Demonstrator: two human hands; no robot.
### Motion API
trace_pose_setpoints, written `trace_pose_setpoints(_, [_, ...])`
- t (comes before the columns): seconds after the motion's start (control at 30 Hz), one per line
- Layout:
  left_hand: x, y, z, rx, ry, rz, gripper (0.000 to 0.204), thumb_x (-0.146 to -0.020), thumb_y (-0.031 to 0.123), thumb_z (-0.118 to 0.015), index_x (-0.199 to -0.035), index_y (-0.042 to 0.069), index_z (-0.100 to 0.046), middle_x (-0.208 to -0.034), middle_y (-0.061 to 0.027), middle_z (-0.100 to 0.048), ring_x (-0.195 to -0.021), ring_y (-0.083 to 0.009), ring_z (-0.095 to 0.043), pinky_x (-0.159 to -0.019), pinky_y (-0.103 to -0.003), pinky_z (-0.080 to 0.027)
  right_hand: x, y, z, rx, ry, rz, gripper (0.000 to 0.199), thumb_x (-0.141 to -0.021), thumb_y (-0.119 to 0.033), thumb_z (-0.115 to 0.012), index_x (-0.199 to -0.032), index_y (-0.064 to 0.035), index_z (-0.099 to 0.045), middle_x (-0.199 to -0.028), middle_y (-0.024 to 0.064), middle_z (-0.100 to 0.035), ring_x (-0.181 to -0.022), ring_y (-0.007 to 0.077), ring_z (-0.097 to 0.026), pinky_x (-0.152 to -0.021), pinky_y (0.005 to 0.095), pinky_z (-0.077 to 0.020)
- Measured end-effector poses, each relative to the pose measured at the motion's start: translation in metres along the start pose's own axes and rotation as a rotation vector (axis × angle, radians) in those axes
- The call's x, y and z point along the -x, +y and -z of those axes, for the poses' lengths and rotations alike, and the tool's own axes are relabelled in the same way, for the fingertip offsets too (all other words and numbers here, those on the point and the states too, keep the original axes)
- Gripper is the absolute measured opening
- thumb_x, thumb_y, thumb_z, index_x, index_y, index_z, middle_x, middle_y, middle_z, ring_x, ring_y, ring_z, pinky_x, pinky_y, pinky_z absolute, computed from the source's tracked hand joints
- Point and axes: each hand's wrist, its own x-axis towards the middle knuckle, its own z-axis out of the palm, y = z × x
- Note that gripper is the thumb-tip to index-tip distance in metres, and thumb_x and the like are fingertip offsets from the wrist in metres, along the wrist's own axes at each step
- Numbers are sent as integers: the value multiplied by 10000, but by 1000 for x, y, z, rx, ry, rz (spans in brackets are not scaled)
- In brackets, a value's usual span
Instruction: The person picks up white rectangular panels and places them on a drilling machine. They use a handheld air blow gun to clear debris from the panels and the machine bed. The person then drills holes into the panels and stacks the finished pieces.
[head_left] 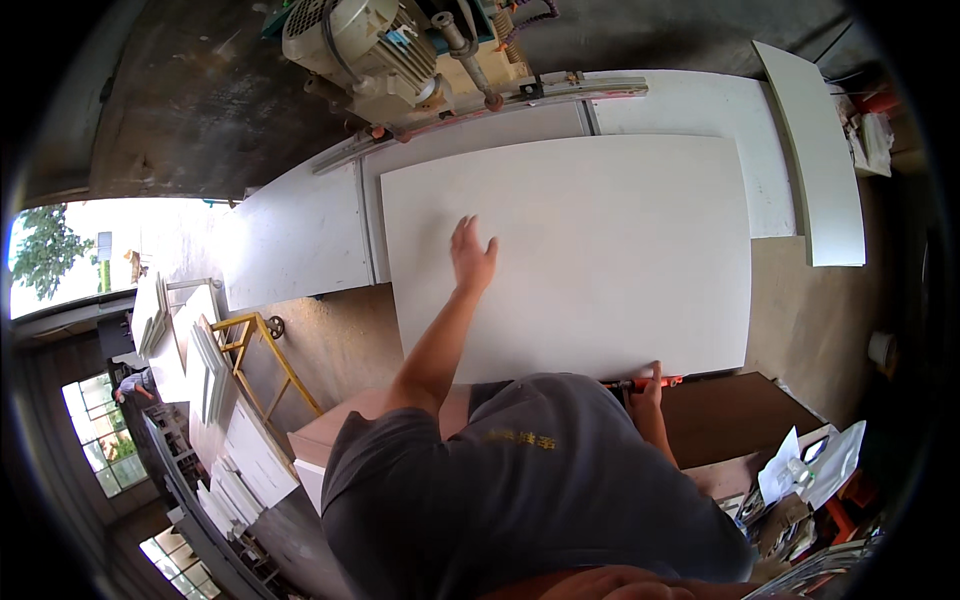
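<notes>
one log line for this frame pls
left hand flat on large white rectangular panel | right hand at panel's near edge, on red-handled tool | grip unclear

Place: woodworking workshop
Signs: saw motor (365, 45) at 12 o'clock; stacked white panels (215, 385) at 8 o'clock; dusty floor (335, 345)

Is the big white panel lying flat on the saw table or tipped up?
Flat. The white panel lies face-down across the saw table, with the left hand spread open on top and the right hand at its near edge.

Your way over the white panel (600, 260) is free, but the saw motor (365, 45) blocks its far-left edge.
</notes>
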Motion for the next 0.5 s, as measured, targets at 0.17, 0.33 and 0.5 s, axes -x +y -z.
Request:
trace_pose_setpoints(0.17, [188, -266, 80, -441, -85, 692, 803, -859, 586, -574, -1293, -81, -459, -1293, -312, -496, -1231, -410, -468, -1039, -453, -372, 4, -7, 22, 52, -70, 25, 439, -892, -444, -631, -1132, -79, -588, -1098, 78, -638, -965, 288, -611, -852, 465, -527])
trace_pose_setpoints(0.33, [213, -264, 88, -200, -309, 956, 907, -835, 738, -440, -924, -144, -633, -900, -322, -637, -947, -458, -614, -859, -490, -463, -13, -55, 14, 74, -119, 114, 373, -901, -394, -633, -1111, -88, -594, -1082, 63, -643, -937, 273, -618, -839, 454, -533])
trace_pose_setpoints(0.5, [183, -242, 58, -188, -218, 843, 877, -824, 741, -452, -839, -109, -667, -872, -317, -647, -919, -438, -633, -824, -483, -472, -37, -98, -20, 39, -219, 115, 309, -910, -366, -623, -1052, -93, -591, -1045, 56, -641, -912, 257, -620, -821, 445, -538])
